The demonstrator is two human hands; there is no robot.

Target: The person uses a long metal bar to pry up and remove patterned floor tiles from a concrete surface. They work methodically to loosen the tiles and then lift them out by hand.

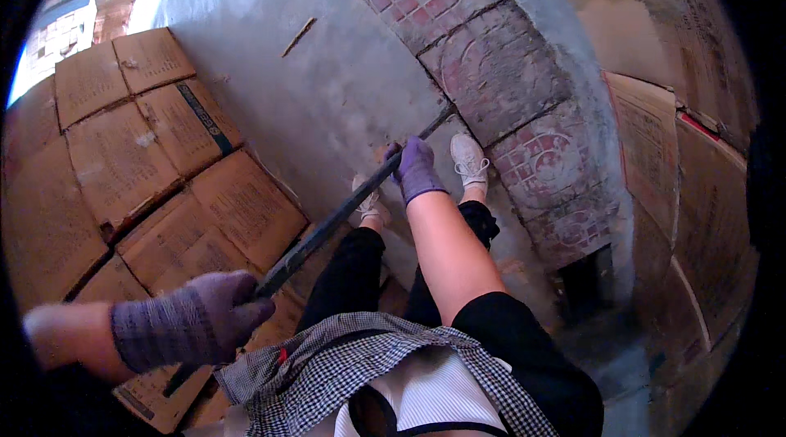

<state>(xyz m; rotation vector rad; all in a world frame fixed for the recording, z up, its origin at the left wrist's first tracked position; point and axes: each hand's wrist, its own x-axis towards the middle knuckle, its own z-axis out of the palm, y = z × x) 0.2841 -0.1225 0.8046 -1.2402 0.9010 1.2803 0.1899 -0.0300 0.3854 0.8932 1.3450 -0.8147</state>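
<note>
A long dark metal pry bar point(326, 224) runs slantwise across the view in front of my body. My left hand point(192, 316), in a purple-grey knit glove, is closed round it near its lower left end. Farther along, my right hand point(416, 168), gloved in purple, grips the shaft close to the far end. That end meets the seam where the grey concrete floor point(270, 89) borders a row of reddish patterned paving slabs point(503, 68). Whether the tip sits in the gap or only touches the edge I cannot tell.
Stacked cardboard boxes point(123, 154) rise at my left, and more boxes point(712, 183) stand at my right. A dark square opening point(585, 283) shows at the near end of the slabs. A thin wood strip point(299, 37) lies on the concrete. My white shoes point(469, 160) stand beside the seam.
</note>
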